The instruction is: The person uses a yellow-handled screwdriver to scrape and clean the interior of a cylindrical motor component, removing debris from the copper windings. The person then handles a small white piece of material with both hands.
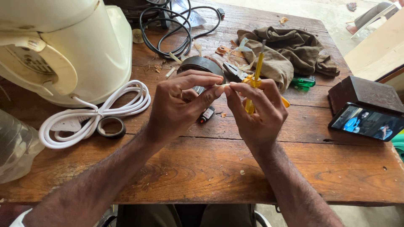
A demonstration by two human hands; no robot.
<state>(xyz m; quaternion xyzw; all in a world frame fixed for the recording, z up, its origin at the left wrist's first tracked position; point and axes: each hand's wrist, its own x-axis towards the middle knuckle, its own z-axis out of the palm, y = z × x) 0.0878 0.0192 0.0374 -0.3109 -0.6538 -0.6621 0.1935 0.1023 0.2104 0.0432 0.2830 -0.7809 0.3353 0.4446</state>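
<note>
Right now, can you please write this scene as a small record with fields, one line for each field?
Surface: wooden table
Left hand: pinches one end of a thin pale strip
Right hand: pinches the strip's other end and holds a yellow screwdriver upright
Left of the hands: cream appliance, coiled white cord, black tape roll
Behind the hands: black cable, brown cloth, green screwdriver
Right side: phone with lit screen, leaning on a dark wooden box

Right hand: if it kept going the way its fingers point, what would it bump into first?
Probably the left hand. The right hand points left, fingertips nearly meeting over a small pale strip.
</note>
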